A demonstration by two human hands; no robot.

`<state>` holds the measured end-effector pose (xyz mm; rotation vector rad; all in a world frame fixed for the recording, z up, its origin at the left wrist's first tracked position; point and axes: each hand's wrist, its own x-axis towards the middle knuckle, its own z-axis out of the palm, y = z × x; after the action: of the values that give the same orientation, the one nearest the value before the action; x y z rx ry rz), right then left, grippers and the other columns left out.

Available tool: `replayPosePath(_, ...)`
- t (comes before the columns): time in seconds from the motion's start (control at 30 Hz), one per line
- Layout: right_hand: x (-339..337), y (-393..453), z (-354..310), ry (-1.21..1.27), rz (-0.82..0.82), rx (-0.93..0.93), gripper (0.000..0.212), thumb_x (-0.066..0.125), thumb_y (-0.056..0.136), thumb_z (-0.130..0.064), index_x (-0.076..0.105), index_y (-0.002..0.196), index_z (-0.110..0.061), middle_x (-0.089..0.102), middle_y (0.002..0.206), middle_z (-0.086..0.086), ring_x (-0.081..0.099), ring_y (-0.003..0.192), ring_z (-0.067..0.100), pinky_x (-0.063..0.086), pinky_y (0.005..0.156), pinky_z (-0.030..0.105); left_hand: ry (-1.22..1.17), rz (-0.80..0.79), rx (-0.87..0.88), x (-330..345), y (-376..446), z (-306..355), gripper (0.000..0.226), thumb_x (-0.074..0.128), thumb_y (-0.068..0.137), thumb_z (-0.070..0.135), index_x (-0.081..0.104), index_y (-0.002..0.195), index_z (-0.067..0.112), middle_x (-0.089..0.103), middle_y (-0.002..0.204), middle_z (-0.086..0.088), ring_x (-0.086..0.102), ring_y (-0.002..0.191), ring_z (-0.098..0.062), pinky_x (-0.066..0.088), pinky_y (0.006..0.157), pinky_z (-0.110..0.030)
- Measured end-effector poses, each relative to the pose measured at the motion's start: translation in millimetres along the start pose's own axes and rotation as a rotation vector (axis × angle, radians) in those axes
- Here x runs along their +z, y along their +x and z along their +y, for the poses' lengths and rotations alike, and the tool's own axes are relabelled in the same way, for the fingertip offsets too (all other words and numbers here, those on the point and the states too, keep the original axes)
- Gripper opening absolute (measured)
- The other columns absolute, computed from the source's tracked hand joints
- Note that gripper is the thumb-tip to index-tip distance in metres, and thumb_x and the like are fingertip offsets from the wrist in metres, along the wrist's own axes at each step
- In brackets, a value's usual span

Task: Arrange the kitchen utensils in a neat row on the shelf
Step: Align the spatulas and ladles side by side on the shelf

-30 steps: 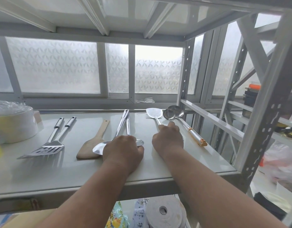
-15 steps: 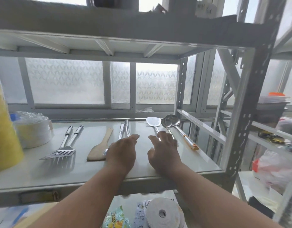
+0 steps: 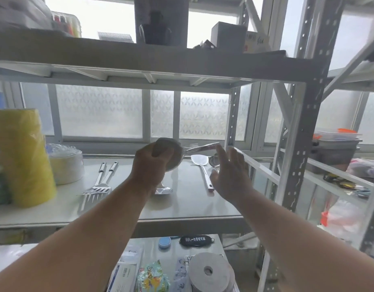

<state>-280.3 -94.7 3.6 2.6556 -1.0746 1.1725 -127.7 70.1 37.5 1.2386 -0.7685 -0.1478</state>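
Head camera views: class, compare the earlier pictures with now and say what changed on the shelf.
The left hand has lifted a large steel ladle off the white shelf by its bowl. The right hand has risen, open. The paired steel slotted turners and the steel spatula stayed put.

Glossy pale shelf [image 3: 181,205] mirroring the utensils, polished metal slotted turners [image 3: 97,186], shiny steel flat spatula [image 3: 199,163], bright metal ladle [image 3: 175,157] raised in the left hand [image 3: 150,163], crinkled glossy yellow plastic wrap [image 3: 21,154] at left, matt grey paper roll [image 3: 209,270] below.
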Motion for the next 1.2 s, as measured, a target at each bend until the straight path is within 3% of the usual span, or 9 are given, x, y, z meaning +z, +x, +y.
replayPosePath(0.13, -18, 5, 7, -0.054, -0.004, 0.005, 0.081, 0.061, 0.093, -0.029, 0.012, 0.158, -0.031, 0.019, 0.160, 0.010, 0.017, 0.147, 0.031, 0.024, 0.118, 0.050, -0.180, -0.118, -0.072, -13, 1, 18, 0.024, 0.074, 0.091, 0.000, 0.085, 0.089, 0.021, 0.082, 0.096, -0.012, 0.079, 0.093, -0.033, 0.063, 0.086, -0.046)
replayPosePath(0.23, -24, 5, 19, -0.110, -0.027, 0.030, 0.073, 0.062, 0.093, -0.027, 0.020, 0.154, -0.030, 0.025, 0.158, 0.010, 0.022, 0.145, 0.033, 0.028, 0.115, 0.051, -0.286, -0.175, -0.070, -23, -1, 32, 0.030, 0.069, 0.095, -0.002, 0.086, 0.081, 0.019, 0.081, 0.094, -0.013, 0.079, 0.088, -0.033, 0.065, 0.080, -0.044)
replayPosePath(0.3, -25, 3, 28, -0.160, -0.014, 0.055, 0.062, 0.061, 0.092, -0.020, 0.033, 0.146, -0.029, 0.042, 0.145, 0.006, 0.036, 0.134, 0.031, 0.035, 0.106, 0.051, -0.311, -0.171, -0.084, -33, 6, 35, 0.029, 0.066, 0.096, -0.002, 0.086, 0.083, 0.015, 0.080, 0.095, -0.016, 0.076, 0.088, -0.033, 0.063, 0.088, -0.049)
replayPosePath(0.43, -24, -5, 39, -0.192, 0.028, 0.052, 0.028, 0.056, 0.095, -0.016, 0.052, 0.122, -0.023, 0.060, 0.106, 0.003, 0.058, 0.103, 0.031, 0.044, 0.084, 0.046, -0.346, -0.128, -0.129, -56, 24, 34, 0.025, 0.066, 0.096, 0.001, 0.073, 0.119, -0.005, 0.071, 0.121, -0.033, 0.073, 0.103, -0.041, 0.061, 0.094, -0.054)
replayPosePath(0.57, -22, -18, 35, -0.054, 0.015, 0.020, 0.018, 0.048, 0.103, -0.027, 0.052, 0.120, -0.025, 0.062, 0.106, -0.001, 0.061, 0.098, 0.028, 0.045, 0.070, 0.039, -0.461, -0.192, -0.194, -64, 25, 42, 0.023, 0.062, 0.101, 0.016, 0.077, 0.107, 0.001, 0.076, 0.112, -0.022, 0.071, 0.104, -0.035, 0.064, 0.084, -0.038)
replayPosePath(0.73, -8, -47, 24, 0.087, -0.092, 0.024, 0.015, 0.046, 0.103, -0.032, 0.047, 0.116, -0.024, 0.064, 0.097, -0.001, 0.064, 0.086, 0.029, 0.048, 0.066, 0.040, -0.744, -0.510, -0.228, -67, 24, 53, 0.048, 0.072, 0.089, 0.043, 0.059, 0.125, 0.014, 0.064, 0.131, -0.014, 0.063, 0.126, -0.034, 0.044, 0.115, -0.061)
replayPosePath(0.97, 12, -83, 4, 0.270, -0.237, 0.029, 0.007, 0.048, 0.103, -0.035, 0.043, 0.103, -0.031, 0.056, 0.075, -0.009, 0.058, 0.072, 0.022, 0.042, 0.062, 0.038, -0.649, -0.595, -0.240, -31, 28, 52, 0.028, 0.078, 0.083, 0.027, 0.064, 0.107, 0.028, 0.061, 0.117, 0.005, 0.057, 0.125, -0.019, 0.034, 0.123, -0.054)
replayPosePath(1.07, 14, -86, -4, 0.393, -0.273, 0.050, 0.006, 0.049, 0.103, -0.034, 0.044, 0.100, -0.033, 0.060, 0.075, -0.005, 0.059, 0.067, 0.018, 0.045, 0.060, 0.038, -0.477, -0.587, -0.223, -15, 28, 46, 0.059, 0.079, 0.082, 0.021, 0.062, 0.135, 0.039, 0.059, 0.134, 0.009, 0.054, 0.133, -0.012, 0.033, 0.124, -0.051)
replayPosePath(1.2, 11, -87, -20, 0.582, -0.317, 0.069, 0.015, 0.047, 0.105, -0.029, 0.042, 0.119, -0.033, 0.068, 0.090, 0.001, 0.065, 0.081, 0.013, 0.051, 0.068, 0.028, -0.167, -0.625, -0.211, 6, 27, 30, 0.093, 0.075, 0.093, 0.008, 0.032, 0.159, 0.057, 0.036, 0.168, 0.012, 0.055, 0.141, -0.018, 0.044, 0.118, -0.050)
